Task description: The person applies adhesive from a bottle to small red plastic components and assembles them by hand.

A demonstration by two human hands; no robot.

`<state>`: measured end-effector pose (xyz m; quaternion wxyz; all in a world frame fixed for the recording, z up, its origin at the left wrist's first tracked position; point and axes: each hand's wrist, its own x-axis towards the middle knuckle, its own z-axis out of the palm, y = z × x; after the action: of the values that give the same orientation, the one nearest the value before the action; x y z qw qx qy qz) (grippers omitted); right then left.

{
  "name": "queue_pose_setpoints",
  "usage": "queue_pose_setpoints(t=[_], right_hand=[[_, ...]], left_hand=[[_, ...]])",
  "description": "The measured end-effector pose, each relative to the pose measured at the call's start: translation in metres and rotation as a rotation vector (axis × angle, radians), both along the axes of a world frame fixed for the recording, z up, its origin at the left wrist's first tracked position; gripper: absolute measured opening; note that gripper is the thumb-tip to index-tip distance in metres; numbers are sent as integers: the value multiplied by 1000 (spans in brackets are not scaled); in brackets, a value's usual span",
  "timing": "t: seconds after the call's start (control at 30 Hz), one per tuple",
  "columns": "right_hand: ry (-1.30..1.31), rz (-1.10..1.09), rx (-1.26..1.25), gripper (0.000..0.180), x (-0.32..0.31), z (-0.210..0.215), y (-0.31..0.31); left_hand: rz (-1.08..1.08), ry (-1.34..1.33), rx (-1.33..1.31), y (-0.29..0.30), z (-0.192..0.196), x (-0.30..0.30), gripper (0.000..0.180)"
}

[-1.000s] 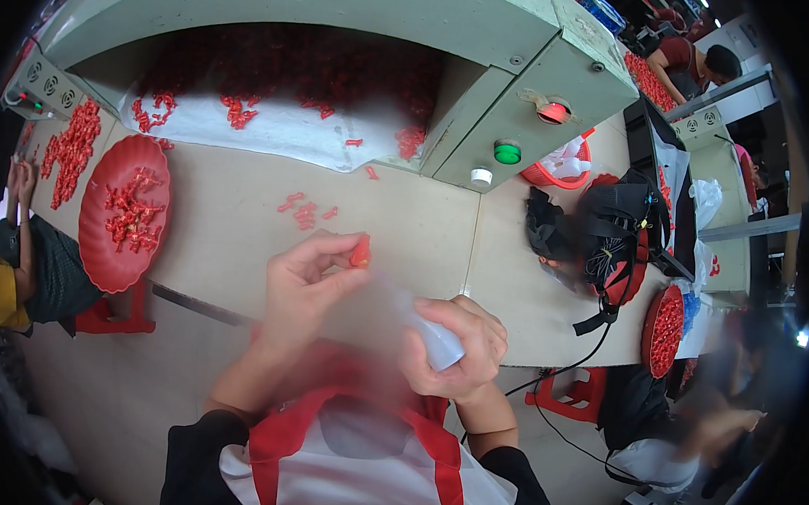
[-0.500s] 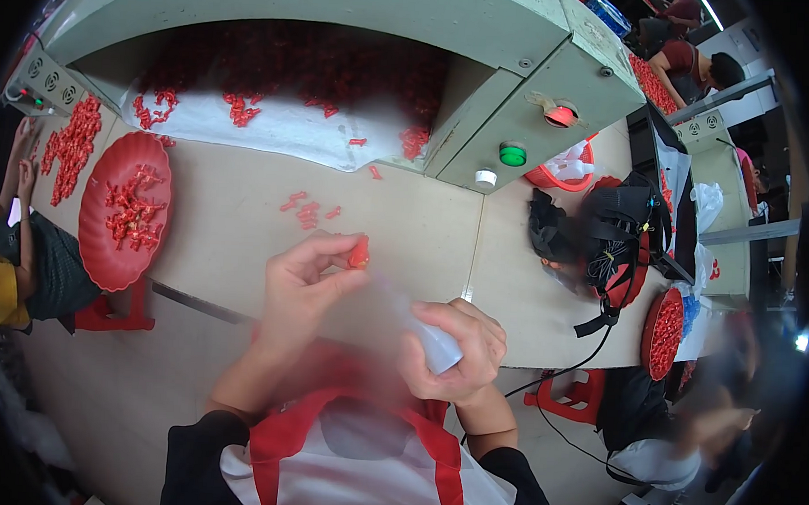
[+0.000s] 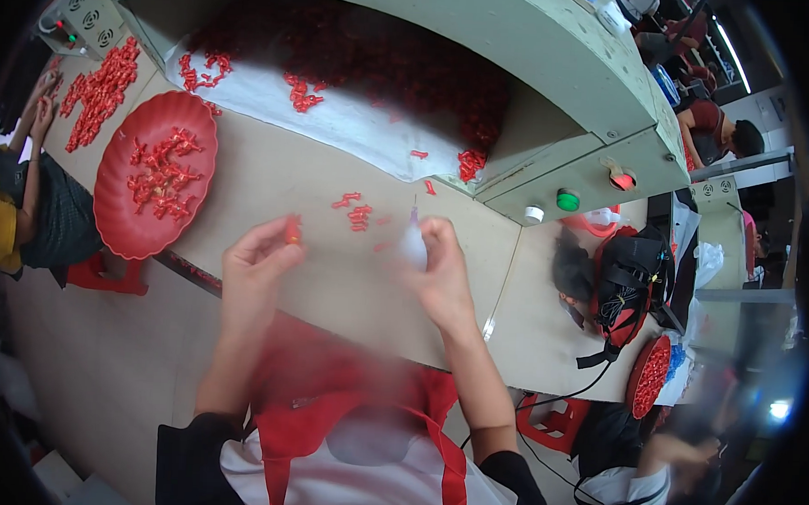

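My left hand (image 3: 258,257) pinches a small red plastic piece (image 3: 294,229) between thumb and fingertips, above the table. In my right hand (image 3: 443,265) is a white squeeze bottle (image 3: 413,246) with a thin needle tip pointing up and away from me. The two hands are apart, and the bottle does not touch the piece. Several loose red figure-like pieces (image 3: 359,217) lie on the table just beyond and between my hands. Left of them stands a scalloped red tray (image 3: 109,199) with a heap of similar pieces in it.
A pale green machine (image 3: 538,87) arches over the far table; red pieces lie on white sheeting (image 3: 337,143) inside. A black bag (image 3: 634,272) sits at right, near a red tray (image 3: 649,376) of pieces. Another person's hands (image 3: 42,110) work at far left beside a pile (image 3: 100,95).
My hands have moved apart. The right one has swung forward, and the bottle's needle now points up. My view has shifted, so the table and machine sit differently.
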<state>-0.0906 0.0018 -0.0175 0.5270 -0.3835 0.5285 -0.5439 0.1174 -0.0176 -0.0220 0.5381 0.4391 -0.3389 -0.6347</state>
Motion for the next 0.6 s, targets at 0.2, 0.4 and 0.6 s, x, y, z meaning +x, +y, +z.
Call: queue_pose_setpoints(t=[0.2, 0.4, 0.6], right_hand=[[820, 242, -114, 20, 8, -9, -87], [1191, 469, -97, 18, 11, -4, -97], [68, 264, 165, 12, -19, 16, -37]], left_hand=[[19, 127, 16, 0, -1, 6, 34], [-41, 155, 50, 3, 1, 2, 33], [-139, 125, 46, 4, 5, -23, 33]])
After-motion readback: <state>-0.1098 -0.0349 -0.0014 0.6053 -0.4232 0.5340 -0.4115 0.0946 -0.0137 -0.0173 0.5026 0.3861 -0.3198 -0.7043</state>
